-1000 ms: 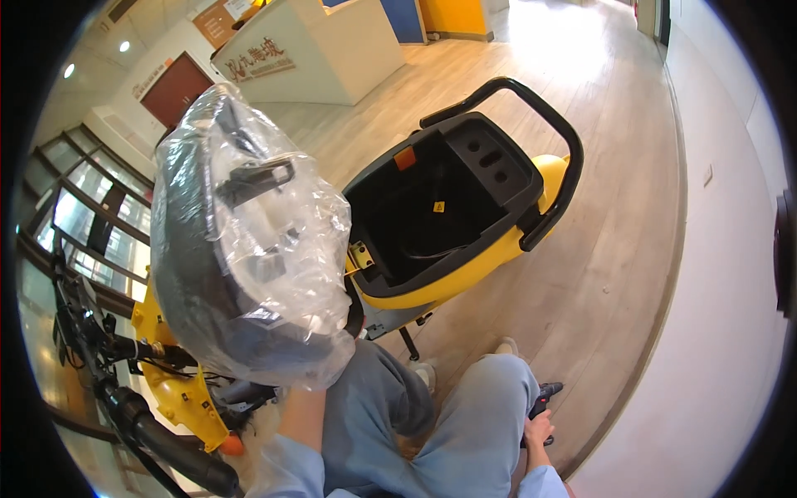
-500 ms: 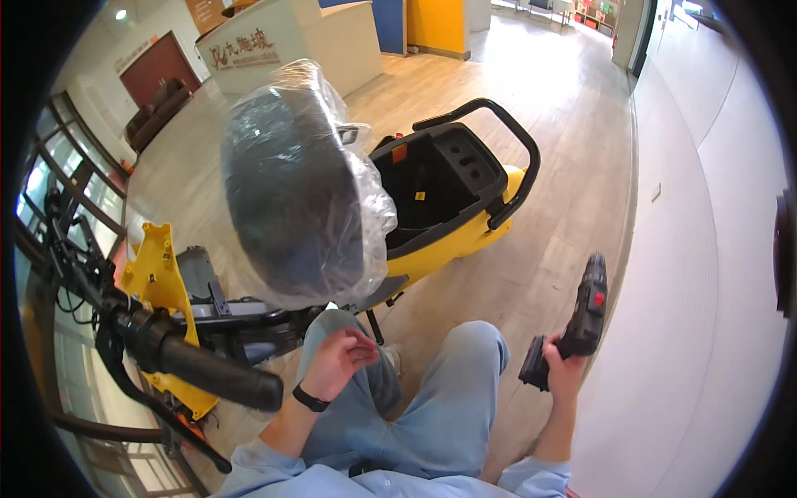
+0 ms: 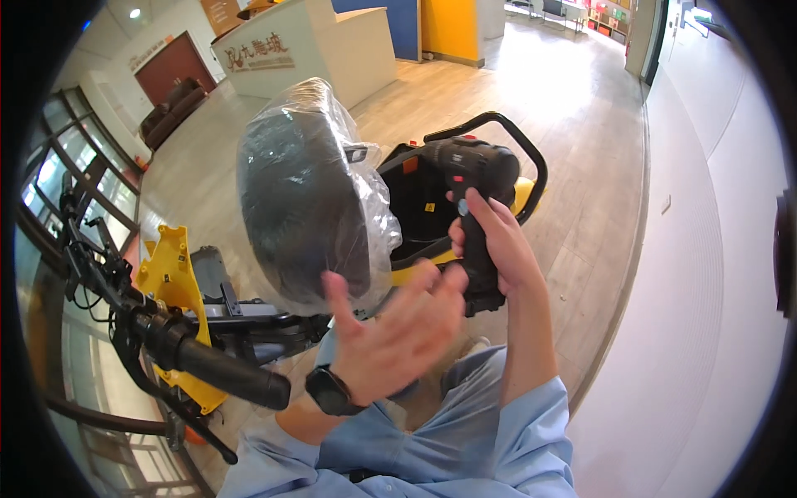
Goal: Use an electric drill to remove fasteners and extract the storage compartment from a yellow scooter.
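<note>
Right fingers (image 3: 486, 224) gripping power tool (image 3: 475, 199), left hand (image 3: 398, 332) spread

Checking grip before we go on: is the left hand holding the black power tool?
No, the right hand grips the tool; the left hand is open and empty.

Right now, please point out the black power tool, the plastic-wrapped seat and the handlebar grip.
black power tool (image 3: 477, 178): head view, on its upper body above the fingers.
plastic-wrapped seat (image 3: 299, 199): head view, middle of the dark cushion.
handlebar grip (image 3: 224, 373): head view, middle of the black rubber.
</note>
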{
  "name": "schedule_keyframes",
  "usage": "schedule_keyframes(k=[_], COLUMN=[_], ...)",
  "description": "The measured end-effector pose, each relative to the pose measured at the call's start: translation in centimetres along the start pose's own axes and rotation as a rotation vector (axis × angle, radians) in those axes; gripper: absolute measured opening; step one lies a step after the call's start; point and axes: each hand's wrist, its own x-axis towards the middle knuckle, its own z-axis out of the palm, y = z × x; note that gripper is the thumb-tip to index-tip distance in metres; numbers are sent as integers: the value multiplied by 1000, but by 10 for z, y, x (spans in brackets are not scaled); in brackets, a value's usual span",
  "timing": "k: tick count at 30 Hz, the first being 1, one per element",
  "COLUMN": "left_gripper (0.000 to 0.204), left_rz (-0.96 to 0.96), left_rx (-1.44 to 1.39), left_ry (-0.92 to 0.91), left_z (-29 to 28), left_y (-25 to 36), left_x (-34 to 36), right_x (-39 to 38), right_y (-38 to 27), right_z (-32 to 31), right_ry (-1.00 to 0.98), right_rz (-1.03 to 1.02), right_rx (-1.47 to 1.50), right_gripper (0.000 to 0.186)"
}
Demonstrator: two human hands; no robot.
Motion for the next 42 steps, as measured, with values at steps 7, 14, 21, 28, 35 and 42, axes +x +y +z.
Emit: schedule_keyframes(k=[7, 14, 21, 28, 35, 42], left_gripper=[42, 69, 77, 81, 84, 91], left_rz=[-177, -180, -98, 64, -63, 8], left_rx=[304, 284, 407, 330, 311, 378], left_ry=[-83, 107, 23, 36, 46, 197], left_z=[14, 17, 16, 12, 14, 28], left_y=[-45, -69, -80, -98, -94, -102], left_x=[-16, -29, -28, -30, -34, -17], right_x=[49, 78, 86, 75, 71, 71], right_y=[14, 44, 55, 53, 55, 62], right_z=[-29, -18, -3, 2, -4, 0], right_ry=[-237, -377, -439, -390, -351, -369], right_rz=[312, 532, 492, 485, 501, 418], right_rx=[-153, -258, -399, -455, -424, -473], right_gripper=[50, 53, 59, 59, 60, 58])
